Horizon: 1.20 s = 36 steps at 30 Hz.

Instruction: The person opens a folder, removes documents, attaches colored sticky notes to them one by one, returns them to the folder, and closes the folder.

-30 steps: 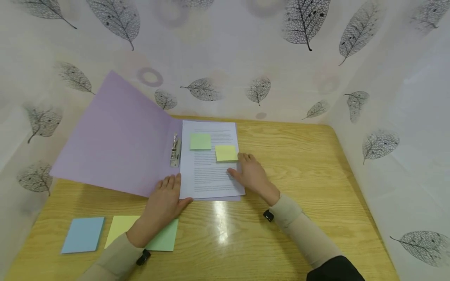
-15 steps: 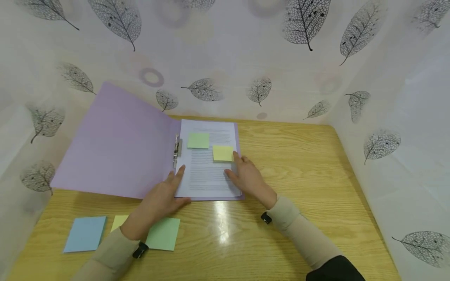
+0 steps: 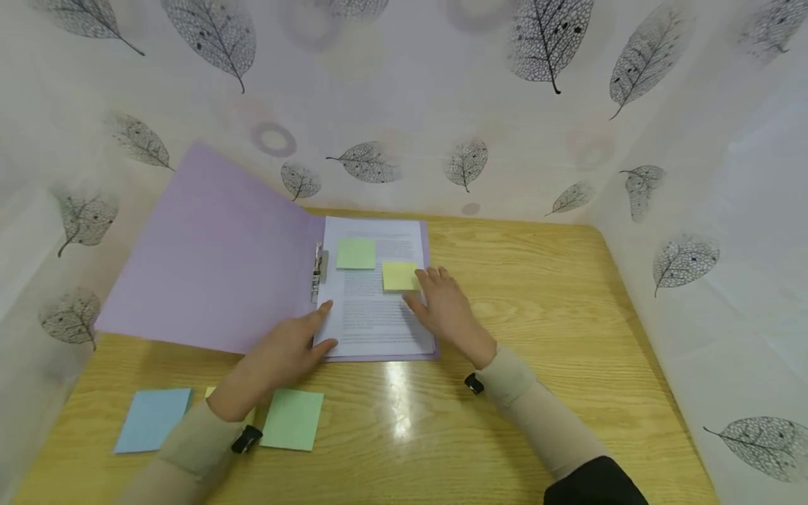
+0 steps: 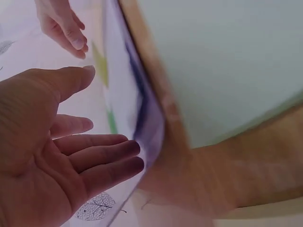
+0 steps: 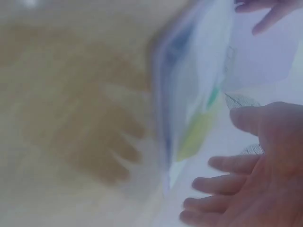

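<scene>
A lilac folder (image 3: 214, 259) lies open on the wooden table (image 3: 536, 294), its cover raised to the left. A printed sheet (image 3: 375, 308) sits on its right half beside a metal clip (image 3: 317, 270). A green sticky note (image 3: 356, 253) and a yellow sticky note (image 3: 400, 275) are stuck on the sheet. My left hand (image 3: 297, 344) rests with straight fingers at the sheet's lower left corner. My right hand (image 3: 442, 305) lies flat on the sheet's right edge, fingertips at the yellow note. The wrist views show both palms open (image 4: 71, 151) (image 5: 246, 189), blurred.
Near the table's front left lie a blue pad (image 3: 153, 419), a green pad (image 3: 292, 419) and a yellow pad (image 3: 211, 393) mostly hidden under my left forearm. Leaf-patterned walls (image 3: 694, 210) close in the table on the back and both sides.
The sheet has been pushed left so its edge lies at the clip. My left hand moved up onto the sheet's lower left corner; my right hand shifted slightly left.
</scene>
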Tool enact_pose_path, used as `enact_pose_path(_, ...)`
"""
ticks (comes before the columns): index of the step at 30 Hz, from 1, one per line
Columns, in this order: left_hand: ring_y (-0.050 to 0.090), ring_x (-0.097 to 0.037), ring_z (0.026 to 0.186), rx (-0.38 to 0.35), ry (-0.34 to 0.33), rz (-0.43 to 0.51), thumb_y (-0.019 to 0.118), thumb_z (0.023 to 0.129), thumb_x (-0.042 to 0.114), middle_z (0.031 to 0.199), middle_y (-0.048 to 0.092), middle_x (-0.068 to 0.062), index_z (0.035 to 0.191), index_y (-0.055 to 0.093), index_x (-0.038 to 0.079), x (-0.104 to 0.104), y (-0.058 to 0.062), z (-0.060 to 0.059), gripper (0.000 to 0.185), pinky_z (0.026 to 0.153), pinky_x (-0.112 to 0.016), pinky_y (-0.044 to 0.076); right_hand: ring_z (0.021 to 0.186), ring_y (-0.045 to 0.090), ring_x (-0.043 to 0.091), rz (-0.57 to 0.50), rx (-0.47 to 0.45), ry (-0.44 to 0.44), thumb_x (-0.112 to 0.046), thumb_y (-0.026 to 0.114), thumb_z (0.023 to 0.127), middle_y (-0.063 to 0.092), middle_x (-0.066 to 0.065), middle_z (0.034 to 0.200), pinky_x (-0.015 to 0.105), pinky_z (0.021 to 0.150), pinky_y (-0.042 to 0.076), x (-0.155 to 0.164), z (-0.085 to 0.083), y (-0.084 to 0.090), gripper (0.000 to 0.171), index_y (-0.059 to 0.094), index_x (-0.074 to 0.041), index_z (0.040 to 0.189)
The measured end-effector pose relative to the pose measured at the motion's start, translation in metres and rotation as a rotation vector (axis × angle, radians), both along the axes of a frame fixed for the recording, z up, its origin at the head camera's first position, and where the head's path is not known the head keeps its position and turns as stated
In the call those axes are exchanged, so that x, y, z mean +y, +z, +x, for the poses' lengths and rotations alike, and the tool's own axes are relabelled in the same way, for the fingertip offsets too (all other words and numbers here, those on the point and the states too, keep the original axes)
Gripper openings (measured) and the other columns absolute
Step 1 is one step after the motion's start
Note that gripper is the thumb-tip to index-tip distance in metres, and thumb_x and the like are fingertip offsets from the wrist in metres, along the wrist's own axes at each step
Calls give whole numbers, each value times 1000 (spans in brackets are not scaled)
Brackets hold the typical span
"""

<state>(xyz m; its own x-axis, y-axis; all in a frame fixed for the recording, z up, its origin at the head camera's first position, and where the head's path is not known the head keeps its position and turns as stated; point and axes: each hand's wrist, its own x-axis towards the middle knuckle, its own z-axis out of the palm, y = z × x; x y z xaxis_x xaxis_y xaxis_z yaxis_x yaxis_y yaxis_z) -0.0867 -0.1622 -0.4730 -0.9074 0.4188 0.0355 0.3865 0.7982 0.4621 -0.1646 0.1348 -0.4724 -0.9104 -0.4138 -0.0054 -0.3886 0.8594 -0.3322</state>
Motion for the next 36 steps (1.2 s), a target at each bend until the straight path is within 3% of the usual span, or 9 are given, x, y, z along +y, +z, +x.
enact_pose_path(5, 70, -30, 85, 33, 43, -18, 73, 100, 23, 106, 74, -28, 149, 51, -10, -1, 14, -18, 64, 84, -50, 62, 156, 27, 54, -32, -64, 78, -40, 54, 110, 35, 32, 165, 64, 129, 24, -17, -16, 2, 62, 43, -4, 159)
enact_pose_path(8, 73, -44, 112, 16, 106, -13, 70, 102, 25, 128, 71, -30, 150, 51, -9, -2, 20, -32, 61, 95, -55, 61, 157, 23, 55, 0, -114, 138, -44, 52, 111, 27, 32, 169, 69, 127, 25, -31, -25, -3, 65, 38, -9, 163)
enact_pose_path(10, 69, -47, 119, -23, 172, -8, 66, 105, 27, 134, 68, -31, 152, 48, -8, -5, 23, -40, 62, 100, -57, 58, 157, 21, 56, 39, -147, 168, -48, 49, 111, 21, 30, 171, 72, 126, 24, -39, -29, -8, 67, 34, -13, 166)
enact_pose_path(12, 56, -51, 135, -42, 229, 6, 62, 107, 28, 148, 56, -32, 154, 46, -7, -9, 24, -48, 61, 110, -62, 51, 158, 19, 56, 79, -163, 182, -51, 48, 110, 18, 28, 173, 73, 125, 24, -45, -32, -12, 69, 30, -17, 167)
enact_pose_path(15, 52, -53, 139, -67, 291, 51, 55, 110, 27, 150, 52, -34, 155, 43, -8, -14, 23, -60, 59, 114, -64, 46, 159, 16, 54, 132, -186, 175, -56, 47, 109, 15, 23, 175, 72, 126, 22, -51, -34, -15, 71, 27, -23, 169)
enact_pose_path(20, 48, -51, 144, -77, 308, 118, 44, 112, 21, 155, 48, -32, 157, 39, -7, -18, 14, -81, 54, 121, -61, 39, 160, 11, 53, 210, -217, 170, -58, 47, 108, 12, 19, 176, 71, 127, 20, -52, -34, -14, 72, 25, -27, 169)
enact_pose_path(28, 49, -53, 142, -46, 299, 99, 40, 110, 13, 152, 48, -36, 156, 38, -11, -22, -1, -113, 52, 123, -59, 38, 160, 7, 53, 235, -245, 185, -58, 43, 110, 8, 21, 176, 71, 128, 16, -55, -34, -14, 72, 20, -26, 170)
enact_pose_path(33, 53, -52, 139, -126, 312, 115, 40, 111, 16, 150, 53, -34, 161, 31, -8, -27, -1, -122, 56, 120, -59, 41, 161, 5, 51, 257, -260, 159, -60, 42, 109, 6, 18, 177, 69, 129, 15, -57, -33, -16, 73, 18, -28, 170)
enact_pose_path(36, 44, -51, 147, -165, 292, 106, 36, 111, 15, 158, 44, -33, 162, 25, -8, -28, 1, -128, 58, 125, -58, 36, 161, 4, 51, 260, -261, 143, -60, 43, 109, 5, 18, 177, 69, 129, 14, -56, -33, -16, 73, 18, -29, 170)
